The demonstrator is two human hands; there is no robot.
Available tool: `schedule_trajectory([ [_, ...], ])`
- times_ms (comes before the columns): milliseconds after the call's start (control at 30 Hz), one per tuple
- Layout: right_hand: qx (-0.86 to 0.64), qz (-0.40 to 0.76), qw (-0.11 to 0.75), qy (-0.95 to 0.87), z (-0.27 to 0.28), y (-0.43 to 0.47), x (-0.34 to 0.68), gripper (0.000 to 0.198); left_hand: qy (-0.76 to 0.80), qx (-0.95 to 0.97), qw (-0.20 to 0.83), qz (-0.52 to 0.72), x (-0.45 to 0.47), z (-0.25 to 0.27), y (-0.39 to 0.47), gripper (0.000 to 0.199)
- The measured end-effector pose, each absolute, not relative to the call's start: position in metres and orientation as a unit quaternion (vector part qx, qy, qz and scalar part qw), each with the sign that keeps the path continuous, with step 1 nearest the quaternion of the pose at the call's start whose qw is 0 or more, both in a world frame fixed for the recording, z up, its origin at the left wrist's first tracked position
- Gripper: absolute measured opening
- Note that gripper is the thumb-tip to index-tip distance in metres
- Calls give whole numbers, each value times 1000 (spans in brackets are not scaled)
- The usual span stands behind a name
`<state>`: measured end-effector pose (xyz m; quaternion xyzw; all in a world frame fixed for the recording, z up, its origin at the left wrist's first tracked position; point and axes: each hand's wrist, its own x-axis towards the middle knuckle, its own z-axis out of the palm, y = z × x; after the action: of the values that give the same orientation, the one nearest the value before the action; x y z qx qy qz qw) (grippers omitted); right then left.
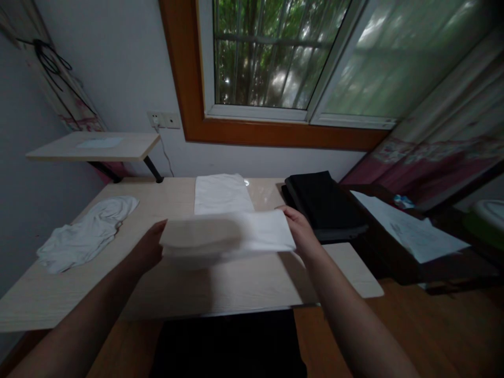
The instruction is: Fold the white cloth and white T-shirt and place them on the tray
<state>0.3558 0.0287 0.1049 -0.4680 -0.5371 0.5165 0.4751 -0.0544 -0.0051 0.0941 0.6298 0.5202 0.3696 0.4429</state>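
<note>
A folded white cloth [228,233], blurred by motion, is held by its two ends above the table. My left hand [153,245] grips its left end, and my right hand [297,228] is closed on its right end. Just behind it, flat on the table near the wall, lies another folded white cloth [222,193]. On the table's left side rests a crumpled white garment [88,231]; its exact kind does not show. To the right of my right hand sits a stack of folded black cloth [325,202].
The light wooden table [169,294] stands against the wall under a window [275,58]. A small raised shelf [129,147] occupies its back left corner. At the right, papers [409,226] lie on a dark piece of furniture [401,270].
</note>
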Motion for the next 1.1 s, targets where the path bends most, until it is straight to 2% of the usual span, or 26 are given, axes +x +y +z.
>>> schedule_trajectory([
  [33,-478,500,508,-514,98,39,348,47,525,623,445,372,-51,87,6,40],
  [100,-509,508,495,-488,80,56,338,46,546,567,482,384,-43,74,26,45],
  [267,-512,553,405,-518,39,65,340,76,588,476,531,381,-39,44,44,77],
  [400,-476,578,330,-575,35,52,353,85,557,531,529,358,-46,28,41,98],
  [567,-424,634,203,-613,43,39,370,69,538,575,518,334,-48,21,33,107],
  [700,-382,685,79,-615,50,20,383,49,470,623,559,280,-53,26,12,107],
  [833,-328,743,-18,-584,54,2,391,49,416,667,573,230,-58,34,-5,99],
  [933,-348,738,3,-578,54,2,394,59,451,653,562,230,-57,35,-2,103],
  [1100,-414,649,174,-614,50,28,388,59,536,629,482,293,-47,31,25,114],
])
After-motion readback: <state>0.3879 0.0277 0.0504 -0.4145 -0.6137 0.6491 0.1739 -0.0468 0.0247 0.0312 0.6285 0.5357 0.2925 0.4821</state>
